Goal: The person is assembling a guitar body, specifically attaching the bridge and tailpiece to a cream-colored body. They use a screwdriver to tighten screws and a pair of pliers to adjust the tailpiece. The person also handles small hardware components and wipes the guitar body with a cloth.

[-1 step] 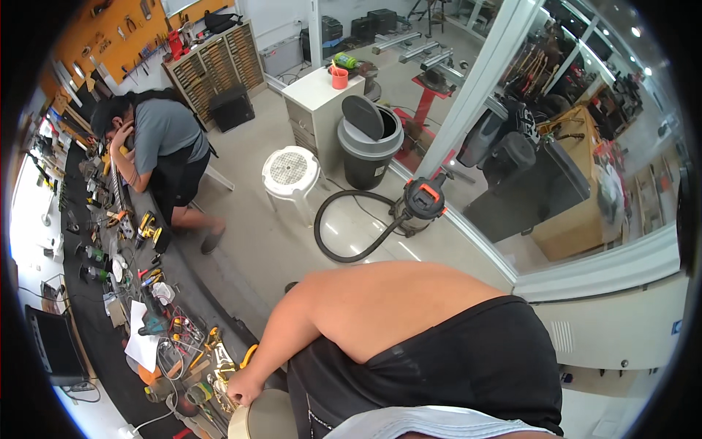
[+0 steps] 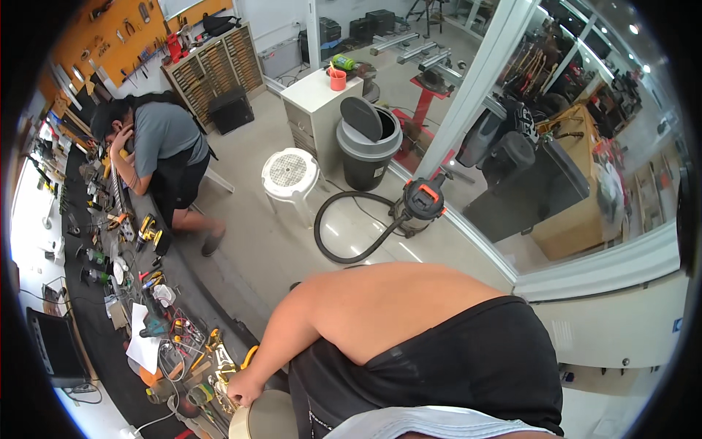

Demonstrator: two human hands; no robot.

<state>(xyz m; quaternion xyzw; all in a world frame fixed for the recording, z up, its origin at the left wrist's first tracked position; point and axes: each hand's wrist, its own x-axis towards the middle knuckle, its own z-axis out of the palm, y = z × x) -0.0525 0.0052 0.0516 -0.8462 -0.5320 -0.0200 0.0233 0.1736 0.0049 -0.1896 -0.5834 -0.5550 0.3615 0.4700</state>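
Observation:
My right arm, bare, bends across the view, and my right hand rests low at the bench's near end. Its fingers are curled closed; what they hold, if anything, is hidden. Just beside it, gold-coloured metal parts lie on the bench. Below the hand, touching or nearly so, is a cream-coloured rounded thing, cut off by the lower edge. Close above the hand sits a yellow curved tool handle. My left hand is out of view.
The dark bench carries tools, cables, a white paper sheet and a yellow-black cordless drill. Another person leans over its far end. A white stool, a grey-black bin and a vacuum cleaner stand on the floor.

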